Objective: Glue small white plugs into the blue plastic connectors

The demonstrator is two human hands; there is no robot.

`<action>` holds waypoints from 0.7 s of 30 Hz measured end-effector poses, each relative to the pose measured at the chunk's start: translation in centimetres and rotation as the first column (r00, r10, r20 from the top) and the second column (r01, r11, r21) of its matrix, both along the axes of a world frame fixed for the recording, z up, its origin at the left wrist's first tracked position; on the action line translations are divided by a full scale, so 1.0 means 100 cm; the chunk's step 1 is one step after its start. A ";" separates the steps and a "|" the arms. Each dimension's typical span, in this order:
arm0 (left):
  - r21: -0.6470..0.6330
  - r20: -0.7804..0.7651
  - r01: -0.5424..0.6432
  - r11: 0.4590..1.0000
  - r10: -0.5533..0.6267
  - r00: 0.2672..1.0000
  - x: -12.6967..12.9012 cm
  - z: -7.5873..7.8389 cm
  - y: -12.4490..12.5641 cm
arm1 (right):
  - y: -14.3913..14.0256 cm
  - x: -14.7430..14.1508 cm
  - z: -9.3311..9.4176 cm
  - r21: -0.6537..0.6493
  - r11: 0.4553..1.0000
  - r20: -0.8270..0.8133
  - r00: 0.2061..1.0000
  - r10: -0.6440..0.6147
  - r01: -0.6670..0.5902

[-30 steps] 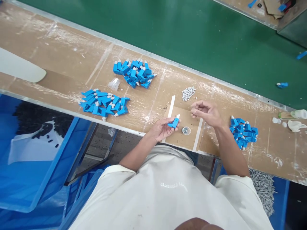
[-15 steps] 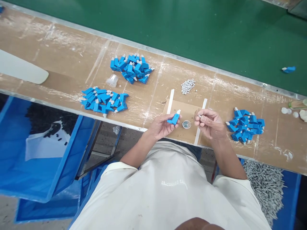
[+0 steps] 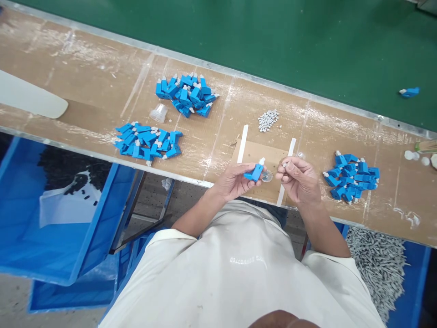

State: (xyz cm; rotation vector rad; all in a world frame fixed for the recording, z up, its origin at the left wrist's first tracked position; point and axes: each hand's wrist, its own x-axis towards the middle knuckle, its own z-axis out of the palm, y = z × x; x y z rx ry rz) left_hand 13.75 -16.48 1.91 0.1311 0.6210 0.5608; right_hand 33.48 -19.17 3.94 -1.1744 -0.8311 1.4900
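Observation:
Between the thumb and fingers of my left hand (image 3: 234, 182) is a blue plastic part (image 3: 254, 173) with a white tip pointing up and away. My right hand (image 3: 300, 180) pinches a small grey-white piece (image 3: 284, 165); a thin stick also seems to reach from its fingers toward a small round clear dish (image 3: 267, 176). The dish is partly hidden behind the blue part. Both hands are over a cardboard mat (image 3: 264, 152) held by white tape strips. Beyond the mat lies a heap of small grey-white pieces (image 3: 268, 120).
Heaps of blue parts lie at the left (image 3: 148, 141), farther back (image 3: 187, 94) and at the right (image 3: 351, 176). A clear plastic cup (image 3: 159, 113) lies between the left heaps. Past the table is a green surface (image 3: 273, 45). Blue bins (image 3: 92, 228) stand below.
My left hand has moved slightly right with the blue part, which now covers some of the dish and sits closer to my right hand. The right hand has barely moved.

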 end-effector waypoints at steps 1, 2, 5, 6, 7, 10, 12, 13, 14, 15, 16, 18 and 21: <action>0.034 0.004 0.001 0.999 -0.001 1.000 0.001 -0.001 -0.001 | 0.000 0.000 -0.001 -0.011 1.000 -0.014 1.000 -0.010 0.010; 0.070 0.006 0.001 0.998 -0.002 1.000 0.002 -0.002 -0.002 | 0.000 -0.001 -0.001 -0.019 1.000 -0.025 1.000 -0.019 0.018; 0.197 -0.026 -0.015 0.980 0.020 0.999 0.004 -0.004 -0.006 | -0.002 -0.004 -0.002 -0.023 0.999 -0.034 0.999 -0.033 0.032; 0.244 -0.045 -0.027 0.969 0.039 0.998 0.005 -0.004 -0.007 | -0.004 -0.006 -0.001 -0.014 0.999 -0.025 0.999 -0.029 0.029; 0.289 -0.064 -0.039 0.956 0.060 0.996 0.006 -0.004 -0.009 | -0.005 -0.008 0.000 0.000 1.000 -0.007 1.000 -0.023 0.023; 0.388 -0.112 -0.084 0.918 0.137 0.984 0.007 -0.002 -0.012 | -0.009 -0.013 0.004 0.045 0.999 0.076 0.997 -0.015 0.012; 0.425 -0.130 -0.100 0.899 0.170 0.977 0.008 -0.002 -0.013 | -0.012 -0.016 0.006 0.050 0.999 0.125 0.992 -0.016 0.009; 0.442 -0.134 -0.101 0.891 0.177 0.975 0.008 -0.003 -0.014 | -0.013 -0.017 0.007 0.046 0.999 0.142 0.990 -0.011 0.004; 0.458 -0.137 -0.100 0.883 0.181 0.974 0.008 -0.003 -0.014 | -0.014 -0.017 0.007 0.042 0.999 0.156 0.988 -0.002 -0.004; 0.475 -0.138 -0.099 0.875 0.185 0.973 0.008 -0.004 -0.014 | -0.015 -0.018 0.007 0.040 0.999 0.167 0.986 0.005 -0.012; 0.490 -0.139 -0.100 0.866 0.191 0.972 0.008 -0.006 -0.014 | -0.015 -0.018 0.007 0.041 0.999 0.175 0.984 0.011 -0.018; 0.515 -0.141 -0.105 0.851 0.205 0.969 0.008 -0.007 -0.014 | -0.016 -0.018 0.007 0.048 0.999 0.188 0.982 0.015 -0.025; 0.545 -0.136 -0.110 0.831 0.217 0.967 0.008 -0.010 -0.015 | -0.016 -0.019 0.007 0.065 0.998 0.198 0.980 0.011 -0.025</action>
